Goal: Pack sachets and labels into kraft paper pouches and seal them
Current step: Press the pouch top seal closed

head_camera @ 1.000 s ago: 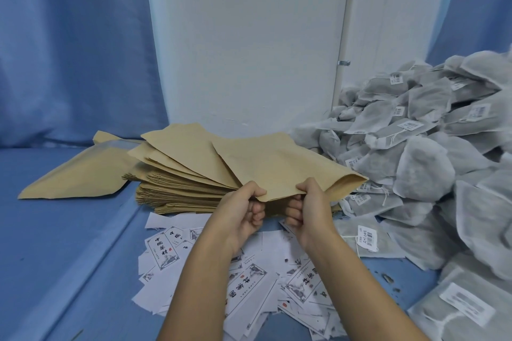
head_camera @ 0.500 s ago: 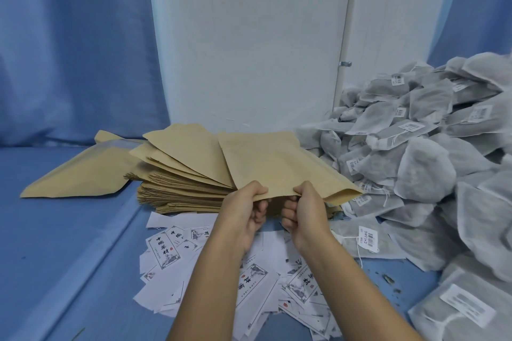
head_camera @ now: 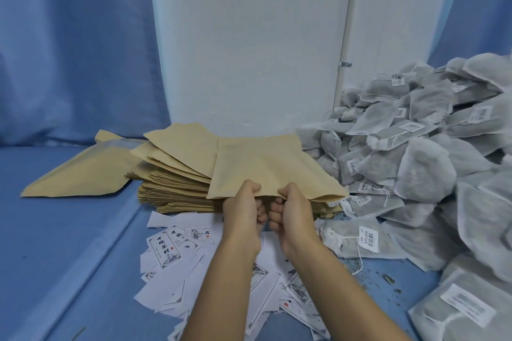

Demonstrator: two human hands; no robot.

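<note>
Blue tabletop (head_camera: 69, 243), labels (head_camera: 163, 250) scattered nearest me. Just past them the left hand (head_camera: 243, 210) and right hand (head_camera: 293, 213) sit side by side. Both pinch the near edge of a kraft pouch (head_camera: 266, 169), which runs away from the fingers over the pouch stack (head_camera: 171, 188). Sachets (head_camera: 415, 163) are heaped far right.

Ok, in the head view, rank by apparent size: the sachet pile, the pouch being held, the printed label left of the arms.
Largest: sachet pile.
Then the held pouch.
Smallest: printed label, even though it lies nearer the camera.
</note>
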